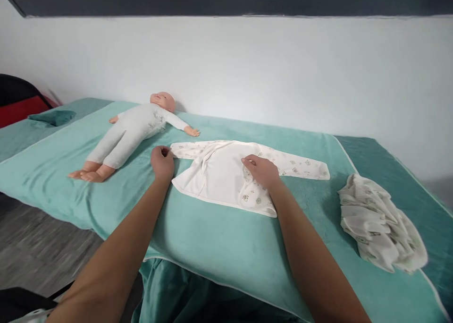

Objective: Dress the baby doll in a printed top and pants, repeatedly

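Observation:
A white baby shirt (222, 176) with small printed figures lies spread on the green cover, its sleeves stretched out to both sides. My left hand (163, 163) is closed at the cuff of the left-side sleeve, fingertips pinched on its end. Over the shirt's body, my right hand (262, 170) pinches the edge of the front panel, whose printed side shows beneath the fingers. The fingers partly hide the cloth they grip. A baby doll (132, 124) in a white suit lies on its back to the left, its head toward the wall.
A crumpled heap of white printed cloth (380, 224) lies at the right. The green cover (219, 247) drapes over the front edge. A white wall (283, 72) stands behind, with a dark overhang (226, 2) above. A red and black chair (21, 106) is at far left.

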A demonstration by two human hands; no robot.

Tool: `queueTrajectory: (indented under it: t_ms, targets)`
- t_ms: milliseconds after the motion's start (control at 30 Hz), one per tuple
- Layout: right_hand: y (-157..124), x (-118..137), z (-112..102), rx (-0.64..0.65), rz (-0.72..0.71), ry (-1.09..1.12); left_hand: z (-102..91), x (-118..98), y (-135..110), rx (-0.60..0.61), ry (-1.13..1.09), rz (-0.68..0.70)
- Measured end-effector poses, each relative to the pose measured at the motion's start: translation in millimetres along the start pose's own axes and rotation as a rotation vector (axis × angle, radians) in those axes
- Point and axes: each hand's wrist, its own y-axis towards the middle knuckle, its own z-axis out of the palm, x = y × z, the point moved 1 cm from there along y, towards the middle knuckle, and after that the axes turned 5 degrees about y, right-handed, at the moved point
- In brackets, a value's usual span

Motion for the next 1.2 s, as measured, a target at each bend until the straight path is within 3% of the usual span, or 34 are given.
queueTrajectory:
  t_ms: [200,367,467,567,633,733,833,900,1000,1100,1200]
  targets:
    - [0.5,-12.5,-10.1,-0.153,0.091,0.39,-35.1,-6.2,-31.6,-0.186,-0.059,0.067]
    - [4.7,-28.1,-17.0,-0.255,0.2,0.717,-66.2,-17.7,-96.2,-0.238,-0.057,0.406]
    - [6.9,-35.8,-17.7,-0.288,0.204,0.885,-67.7,-42.6,-146.7,-0.067,-0.096,0.558]
    - [5.7,-39.3,-19.0,-0.286,0.185,1.049,-53.4,-80.2,-191.2,0.233,-0.122,0.653]
    - [3.5,-39.3,-20.9,-0.28,0.172,1.167,-39.0,-105.2,-210.7,0.389,-0.118,0.627]
    - [0.7,-38.0,-24.3,-0.282,0.174,1.282,-17.2,-132.9,-224.9,0.506,-0.033,0.514]
    - [0.8,-38.6,-26.6,-0.303,0.196,1.304,-2.7,-147.1,-231.7,0.548,-0.01,0.5]
    - [2.6,-40.8,-27.3,-0.315,0.213,1.3,0.4,-151.7,-237.1,0.504,-0.11,0.553]
    - [5.5,-46.4,-28.7,-0.324,0.243,1.237,-2.5,-156.5,-247.3,0.372,-0.235,0.727]
    - [6.5,-53.7,-32.9,-0.338,0.245,1.05,-7.1,-161.6,-256.9,0.3,-0.218,0.953]
    - [5.5,-61.2,-39.3,-0.373,0.223,0.848,-8.0,-167.2,-262.9,0.232,-0.201,1.073]
